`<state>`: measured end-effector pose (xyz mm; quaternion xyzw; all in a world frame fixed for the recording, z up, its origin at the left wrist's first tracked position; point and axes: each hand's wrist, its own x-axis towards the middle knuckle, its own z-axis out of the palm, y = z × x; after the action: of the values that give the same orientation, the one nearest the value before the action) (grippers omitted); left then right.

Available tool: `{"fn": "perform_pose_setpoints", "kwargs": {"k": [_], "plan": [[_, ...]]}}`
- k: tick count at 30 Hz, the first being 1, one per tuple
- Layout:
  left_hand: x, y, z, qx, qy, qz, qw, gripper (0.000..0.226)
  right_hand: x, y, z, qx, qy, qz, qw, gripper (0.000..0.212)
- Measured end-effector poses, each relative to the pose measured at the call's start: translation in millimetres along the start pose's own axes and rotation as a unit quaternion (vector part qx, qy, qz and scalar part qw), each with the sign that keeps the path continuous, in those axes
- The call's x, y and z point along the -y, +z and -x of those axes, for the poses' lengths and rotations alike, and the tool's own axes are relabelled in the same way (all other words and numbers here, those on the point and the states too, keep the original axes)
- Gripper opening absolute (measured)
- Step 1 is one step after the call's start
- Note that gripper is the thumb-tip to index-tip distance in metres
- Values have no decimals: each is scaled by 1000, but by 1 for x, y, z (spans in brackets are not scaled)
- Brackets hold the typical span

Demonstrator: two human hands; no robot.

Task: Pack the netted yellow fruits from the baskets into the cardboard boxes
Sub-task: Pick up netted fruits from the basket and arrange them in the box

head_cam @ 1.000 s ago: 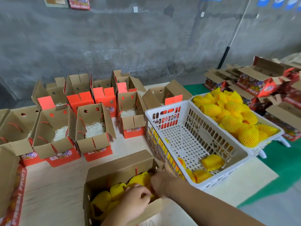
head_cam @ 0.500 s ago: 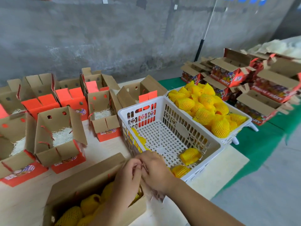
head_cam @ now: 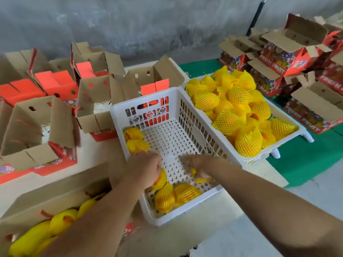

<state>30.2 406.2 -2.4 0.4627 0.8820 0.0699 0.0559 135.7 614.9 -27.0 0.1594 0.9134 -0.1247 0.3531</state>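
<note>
Open cardboard boxes crowd the worktop left of the white basket; a second basket heaped with fruit sits right. Both hands are inside the white one: left hand grips a netted fruit, right hand pinches another's net. Too blurred to tell which way either fruit points.

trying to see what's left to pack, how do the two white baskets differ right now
The near basket is almost empty: a few netted fruits lie along its edges, with bare perforated floor between. The far basket is heaped with netted fruits above its rim. Both hands, left hand and right hand, reach into the near basket; none touches the far one. Both are white perforated plastic.
</note>
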Motion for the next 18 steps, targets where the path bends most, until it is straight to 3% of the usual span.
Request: {"fn": "perform_pose_setpoints", "kwargs": {"k": [1, 3, 8, 10, 14, 18], "plan": [[1, 1, -4, -1, -12, -19, 1000, 12, -7, 2, -11, 41, -2, 75, 996, 102], [2, 4, -10, -5, -40, -51, 998, 10, -20, 9, -28, 69, 20, 211, 975, 98], [2, 9, -11, -15, -74, -37, 996, 10, -24, 20, -46, 57, 65, 244, 966, 83], [3, 8, -12, -15, -85, -32, 996, 13, -23, 14, -52, 50, 39, 191, 980, 81], [0, 5, -15, 22, -83, -35, 996, 26, -30, 1, -49, 99, -5, -16, 995, 116], [-1, 6, -17, 56, -95, -27, 994, 57, -22, -1, -52, 17, -104, -244, 964, 103]]}}
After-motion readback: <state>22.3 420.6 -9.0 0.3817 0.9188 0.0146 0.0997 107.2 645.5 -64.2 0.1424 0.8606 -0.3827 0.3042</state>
